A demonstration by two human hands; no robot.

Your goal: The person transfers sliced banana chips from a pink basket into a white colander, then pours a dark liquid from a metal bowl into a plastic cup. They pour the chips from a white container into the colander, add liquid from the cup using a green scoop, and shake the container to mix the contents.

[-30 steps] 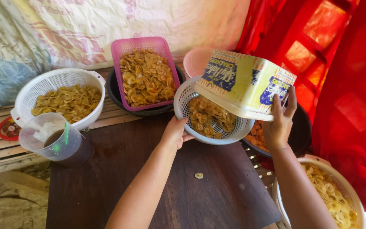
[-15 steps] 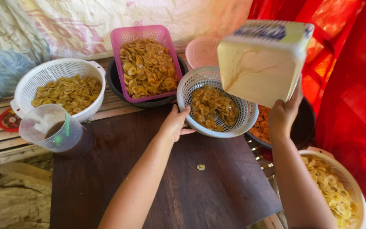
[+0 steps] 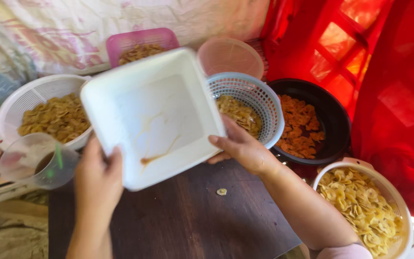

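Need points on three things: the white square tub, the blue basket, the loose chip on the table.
white square tub (image 3: 161, 115), head view, on its bare inside bottom.
blue basket (image 3: 259, 98), head view, on its latticed right wall.
loose chip (image 3: 222, 192), head view, on its middle, lying on the dark table.

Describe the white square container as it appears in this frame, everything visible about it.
The white square container looks like plastic, with rounded corners and a raised rim. It is tilted so its open inside faces the camera, empty except for brown oily streaks. The left hand grips its lower-left edge, the right hand its right edge, above the dark table.
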